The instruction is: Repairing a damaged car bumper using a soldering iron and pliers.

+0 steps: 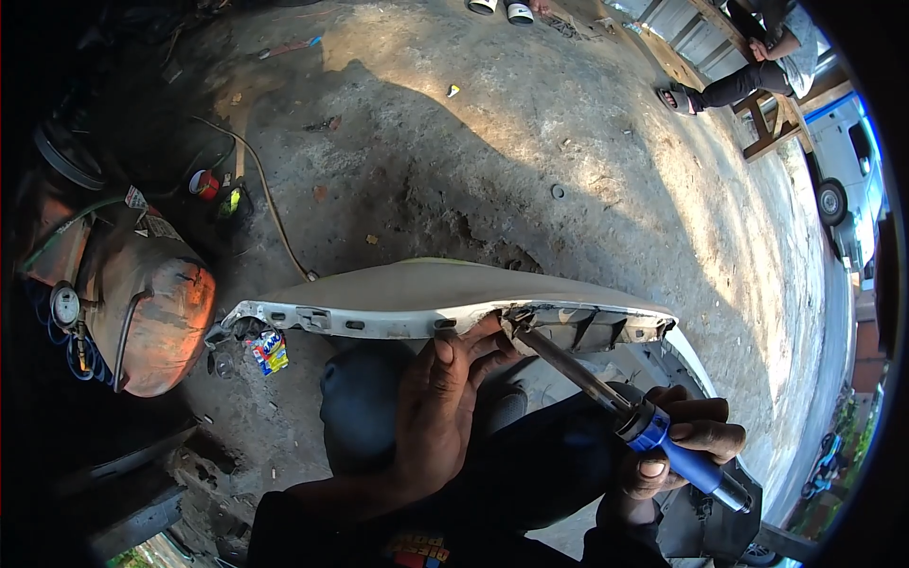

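Across my lap lies a long, curved, grey-white panel that looks like a car bumper (398,284), its slotted edge facing me. My left hand (437,407) grips that edge near the middle, with the thumb in front and the fingers partly hidden at the underside. In my right hand (677,443) is a blue-handled soldering iron (578,371), fingers wrapped round its handle. Its long metal barrel slants up and left, and the tip meets a dark, broken-looking spot on the panel edge just right of my left fingers.
An orange tank (169,327) with a pressure gauge (64,305) stands at the left, a hose (256,170) running from near it to the panel. A colourful packet (269,351) and a red can (203,184) lie nearby. A seated person (757,76) and a parked vehicle (846,161) are far right.
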Motion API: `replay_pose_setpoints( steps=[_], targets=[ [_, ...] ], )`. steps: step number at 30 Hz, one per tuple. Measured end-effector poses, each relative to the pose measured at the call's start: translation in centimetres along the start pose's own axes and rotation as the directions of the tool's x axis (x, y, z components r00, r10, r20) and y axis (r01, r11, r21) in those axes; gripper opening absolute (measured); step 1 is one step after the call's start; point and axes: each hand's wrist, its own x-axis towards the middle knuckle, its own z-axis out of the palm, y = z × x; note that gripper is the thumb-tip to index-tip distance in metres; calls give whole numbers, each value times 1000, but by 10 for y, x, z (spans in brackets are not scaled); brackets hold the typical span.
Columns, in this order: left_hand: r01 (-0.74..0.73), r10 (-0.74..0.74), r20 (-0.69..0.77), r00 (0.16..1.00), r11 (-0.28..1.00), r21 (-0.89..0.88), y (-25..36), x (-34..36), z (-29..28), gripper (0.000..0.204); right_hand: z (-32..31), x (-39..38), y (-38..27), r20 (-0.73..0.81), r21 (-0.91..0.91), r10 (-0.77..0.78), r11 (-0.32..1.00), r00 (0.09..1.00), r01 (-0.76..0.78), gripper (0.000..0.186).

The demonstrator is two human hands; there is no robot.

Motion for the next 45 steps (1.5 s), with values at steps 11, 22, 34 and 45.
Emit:
replay_pose_setpoints(
  steps=[11, 22, 34, 45],
  targets=[
    [2, -2, -9, 1000, 1000, 23, 0, 1, 0, 52, 10, -2, -1, -205, -89, 92, 990, 974, -112, 59],
    [-4, 4, -17, 1000, 1000, -1, -2, 1, 1, 54, 10, -1, 2, -189, -86, 60, 993, 980, -77, 62],
    [14, -13, -33, 999, 1000, 25, -1, 1, 2, 54, 12, -1, -2, -236, -154, 149, 970, 960, -188, 63],
    [11, -11, -25, 1000, 1000, 20, 2, 0, 2, 50, 14, 2, -4, -250, -145, 192, 962, 949, -233, 63]
  ],
)
